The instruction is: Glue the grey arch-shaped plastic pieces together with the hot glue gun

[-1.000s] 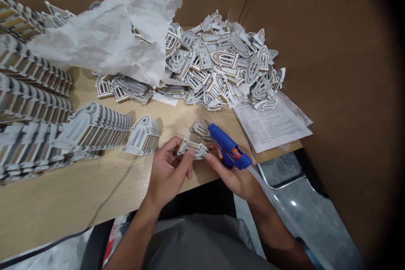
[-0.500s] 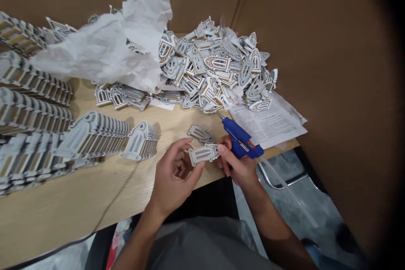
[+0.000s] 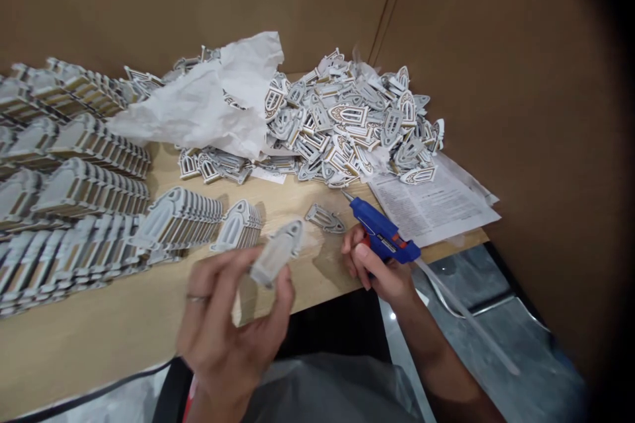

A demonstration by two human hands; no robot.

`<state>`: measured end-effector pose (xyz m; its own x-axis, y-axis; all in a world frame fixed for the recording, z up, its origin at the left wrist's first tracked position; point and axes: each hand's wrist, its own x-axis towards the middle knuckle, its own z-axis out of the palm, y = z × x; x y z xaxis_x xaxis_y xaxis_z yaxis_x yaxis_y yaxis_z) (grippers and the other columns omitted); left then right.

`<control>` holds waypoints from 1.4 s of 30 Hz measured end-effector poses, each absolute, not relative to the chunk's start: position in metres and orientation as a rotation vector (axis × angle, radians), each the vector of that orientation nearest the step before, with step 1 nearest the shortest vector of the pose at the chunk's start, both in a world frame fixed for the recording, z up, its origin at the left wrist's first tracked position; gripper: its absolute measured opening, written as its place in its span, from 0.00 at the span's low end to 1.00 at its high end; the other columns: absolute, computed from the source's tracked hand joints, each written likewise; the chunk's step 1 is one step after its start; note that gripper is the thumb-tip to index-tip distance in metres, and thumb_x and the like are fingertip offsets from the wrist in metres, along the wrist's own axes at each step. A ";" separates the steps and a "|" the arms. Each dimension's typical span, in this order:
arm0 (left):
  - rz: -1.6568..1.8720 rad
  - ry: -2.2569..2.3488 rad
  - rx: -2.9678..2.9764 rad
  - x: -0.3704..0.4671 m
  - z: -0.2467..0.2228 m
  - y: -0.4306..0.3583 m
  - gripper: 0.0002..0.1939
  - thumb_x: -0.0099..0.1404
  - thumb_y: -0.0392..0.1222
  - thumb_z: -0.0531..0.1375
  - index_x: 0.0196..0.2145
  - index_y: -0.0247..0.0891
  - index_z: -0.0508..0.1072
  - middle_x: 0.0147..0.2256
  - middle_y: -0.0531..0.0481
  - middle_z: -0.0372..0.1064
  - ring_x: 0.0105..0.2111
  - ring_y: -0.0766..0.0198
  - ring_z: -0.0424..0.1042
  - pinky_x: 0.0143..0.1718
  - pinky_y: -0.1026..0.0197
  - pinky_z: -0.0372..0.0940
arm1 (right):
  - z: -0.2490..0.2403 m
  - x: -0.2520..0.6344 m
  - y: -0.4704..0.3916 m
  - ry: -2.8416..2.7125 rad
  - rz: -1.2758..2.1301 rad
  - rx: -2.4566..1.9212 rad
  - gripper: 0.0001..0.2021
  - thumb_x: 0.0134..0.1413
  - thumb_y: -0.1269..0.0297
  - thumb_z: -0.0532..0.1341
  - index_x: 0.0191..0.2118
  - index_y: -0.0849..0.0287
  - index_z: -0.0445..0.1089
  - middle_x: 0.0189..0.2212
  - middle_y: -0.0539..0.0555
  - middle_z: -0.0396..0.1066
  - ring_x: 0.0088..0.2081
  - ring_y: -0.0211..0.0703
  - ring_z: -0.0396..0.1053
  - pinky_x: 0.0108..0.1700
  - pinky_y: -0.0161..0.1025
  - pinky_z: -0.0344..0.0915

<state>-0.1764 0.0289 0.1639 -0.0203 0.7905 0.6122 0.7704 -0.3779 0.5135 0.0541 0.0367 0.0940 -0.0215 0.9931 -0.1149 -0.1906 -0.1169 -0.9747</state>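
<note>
Between the thumb and fingers of my left hand (image 3: 225, 317) is a small arched window-shaped piece (image 3: 278, 252), slightly blurred and tilted upward. My right hand (image 3: 380, 268) grips a blue glue gun (image 3: 381, 231) by its handle. The gun's nozzle points up and left, and a clear glue stick (image 3: 466, 317) trails out of its back. Another arched piece (image 3: 325, 218) lies flat on the table between my hands. Just beyond my left hand stands a short stack of arched pieces (image 3: 239, 225).
A big loose heap of arched pieces (image 3: 347, 112) lies at the back. Crumpled white paper (image 3: 193, 102) covers part of it. Printed sheets (image 3: 431, 201) lie at the right edge of the wooden table (image 3: 109, 324). Long stacked rows (image 3: 94, 192) fill the left side. Cardboard (image 3: 520, 92) walls the back and right.
My left hand has moved left with the arched piece, now away from my right hand. The right-hand fingers have let go of that piece and still hold the glue gun. The view has shifted left.
</note>
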 end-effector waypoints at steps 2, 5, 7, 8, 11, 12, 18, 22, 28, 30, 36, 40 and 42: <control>1.425 1.986 2.174 -0.186 0.170 0.035 0.23 0.60 0.34 0.75 0.53 0.41 0.79 0.45 0.41 0.78 0.47 0.46 0.77 0.56 0.41 0.71 | 0.093 0.055 0.037 -1.035 1.403 -1.167 0.20 0.67 0.40 0.67 0.43 0.50 0.66 0.37 0.46 0.76 0.15 0.30 0.53 0.24 0.42 0.68; 1.458 2.184 2.183 -0.194 0.172 0.045 0.22 0.60 0.38 0.75 0.52 0.38 0.81 0.42 0.40 0.75 0.46 0.44 0.74 0.56 0.37 0.69 | 0.092 0.056 0.036 -1.052 1.415 -1.195 0.18 0.69 0.42 0.67 0.44 0.50 0.66 0.32 0.45 0.75 0.15 0.33 0.56 0.23 0.41 0.65; 1.422 2.258 2.159 -0.196 0.171 0.051 0.19 0.63 0.40 0.74 0.52 0.38 0.81 0.40 0.41 0.71 0.45 0.45 0.71 0.54 0.38 0.69 | 0.091 0.056 0.035 -1.051 1.420 -1.201 0.16 0.69 0.44 0.67 0.45 0.50 0.67 0.30 0.45 0.74 0.16 0.34 0.58 0.22 0.41 0.64; 1.378 2.289 2.134 -0.197 0.170 0.054 0.17 0.65 0.41 0.73 0.51 0.39 0.82 0.40 0.42 0.68 0.46 0.46 0.70 0.54 0.38 0.69 | 0.091 0.057 0.034 -1.051 1.424 -1.202 0.16 0.70 0.44 0.67 0.45 0.50 0.67 0.30 0.45 0.74 0.16 0.35 0.59 0.22 0.41 0.63; 1.323 2.353 2.044 -0.196 0.166 0.058 0.15 0.66 0.43 0.72 0.49 0.41 0.82 0.39 0.44 0.64 0.45 0.47 0.68 0.52 0.40 0.68 | 0.091 0.057 0.033 -1.049 1.430 -1.206 0.16 0.69 0.44 0.67 0.44 0.50 0.68 0.30 0.45 0.74 0.16 0.34 0.60 0.22 0.40 0.63; 1.328 2.355 2.028 -0.195 0.165 0.059 0.14 0.66 0.43 0.73 0.48 0.41 0.82 0.39 0.44 0.63 0.45 0.47 0.68 0.52 0.41 0.68 | 0.091 0.057 0.033 -1.050 1.435 -1.206 0.17 0.69 0.44 0.68 0.44 0.50 0.68 0.30 0.45 0.75 0.16 0.34 0.59 0.22 0.40 0.63; 1.323 2.332 2.017 -0.194 0.160 0.060 0.13 0.67 0.44 0.71 0.47 0.38 0.83 0.41 0.42 0.65 0.46 0.46 0.69 0.55 0.40 0.69 | 0.094 0.055 0.033 -1.027 1.446 -1.215 0.18 0.67 0.43 0.69 0.45 0.51 0.67 0.31 0.46 0.75 0.16 0.33 0.59 0.20 0.39 0.61; 1.316 2.309 1.989 -0.194 0.160 0.059 0.14 0.67 0.44 0.71 0.48 0.38 0.83 0.41 0.41 0.68 0.48 0.45 0.70 0.56 0.40 0.68 | 0.095 0.055 0.033 -1.011 1.448 -1.216 0.18 0.66 0.44 0.70 0.44 0.51 0.68 0.31 0.46 0.75 0.15 0.32 0.58 0.20 0.38 0.61; 1.350 2.274 2.012 -0.194 0.159 0.057 0.14 0.67 0.43 0.72 0.49 0.37 0.83 0.41 0.40 0.69 0.47 0.45 0.71 0.54 0.42 0.69 | 0.094 0.057 0.033 -1.016 1.465 -1.241 0.18 0.66 0.43 0.70 0.44 0.51 0.68 0.27 0.44 0.73 0.16 0.34 0.61 0.20 0.37 0.60; 1.358 2.272 2.013 -0.194 0.159 0.056 0.14 0.67 0.43 0.71 0.49 0.37 0.83 0.41 0.41 0.69 0.47 0.46 0.71 0.53 0.43 0.69 | 0.094 0.057 0.032 -1.018 1.467 -1.240 0.18 0.66 0.44 0.70 0.45 0.51 0.68 0.27 0.44 0.73 0.16 0.34 0.61 0.20 0.37 0.60; 1.357 2.266 1.998 -0.194 0.159 0.055 0.15 0.66 0.41 0.72 0.50 0.39 0.82 0.42 0.42 0.69 0.47 0.48 0.72 0.53 0.45 0.70 | 0.095 0.058 0.033 -1.028 1.470 -1.245 0.18 0.68 0.44 0.69 0.45 0.51 0.68 0.29 0.45 0.73 0.16 0.34 0.60 0.21 0.38 0.62; 1.385 2.247 1.983 -0.193 0.157 0.055 0.14 0.66 0.40 0.71 0.50 0.41 0.82 0.42 0.44 0.68 0.46 0.51 0.72 0.53 0.47 0.70 | 0.091 0.060 0.032 -1.025 1.474 -1.256 0.19 0.67 0.43 0.70 0.44 0.51 0.68 0.28 0.46 0.73 0.17 0.36 0.63 0.19 0.37 0.62; 1.378 2.237 1.996 -0.194 0.157 0.055 0.14 0.67 0.39 0.71 0.50 0.40 0.81 0.42 0.44 0.68 0.46 0.51 0.72 0.54 0.47 0.70 | 0.088 0.061 0.031 -1.034 1.476 -1.240 0.19 0.66 0.43 0.70 0.44 0.51 0.67 0.27 0.46 0.73 0.16 0.36 0.63 0.18 0.38 0.62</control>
<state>-0.1935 0.0546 0.1570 -0.2602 0.7495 0.6087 0.8810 -0.0737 0.4674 0.0605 0.0311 0.0883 -0.0709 0.9733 -0.2182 -0.1276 -0.2258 -0.9658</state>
